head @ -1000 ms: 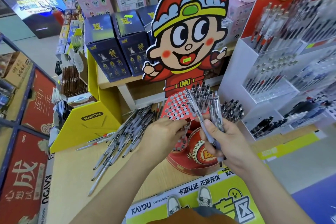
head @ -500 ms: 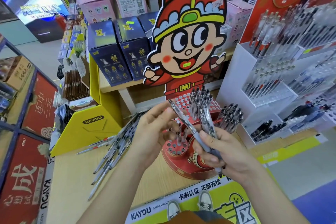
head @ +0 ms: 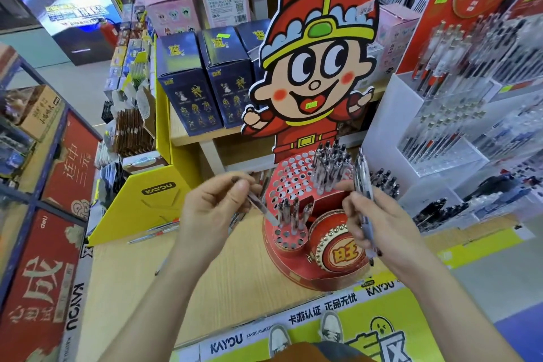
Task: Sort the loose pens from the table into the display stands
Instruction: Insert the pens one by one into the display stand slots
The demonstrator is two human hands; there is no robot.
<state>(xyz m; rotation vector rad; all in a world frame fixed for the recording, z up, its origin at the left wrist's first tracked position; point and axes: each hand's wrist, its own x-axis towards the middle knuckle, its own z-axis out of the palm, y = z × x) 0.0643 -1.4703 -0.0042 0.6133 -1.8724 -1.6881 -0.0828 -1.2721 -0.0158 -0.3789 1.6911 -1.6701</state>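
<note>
My left hand (head: 216,209) pinches a single pen (head: 263,209), whose tip points down at the small round holder (head: 289,239) at the front of the red cartoon display stand (head: 316,269). A few pens stand upright in that holder. My right hand (head: 379,226) grips a bundle of pens (head: 363,185), held upright just right of the stand. More pens (head: 330,166) stand in the stand's upper perforated tier (head: 289,179). Loose pens (head: 155,231) lie on the wooden table (head: 141,282) to the left, partly hidden by my left hand.
A yellow KAYOU box (head: 147,200) stands left of the stand. A white acrylic pen rack (head: 446,138) full of pens rises on the right. Dark blue boxes (head: 188,82) sit on a raised shelf behind. The table's front edge carries a KAYOU banner (head: 293,329).
My left hand took one pen from the right hand's bundle and swung it down toward the small front holder. The right hand shifted right with the bundle.
</note>
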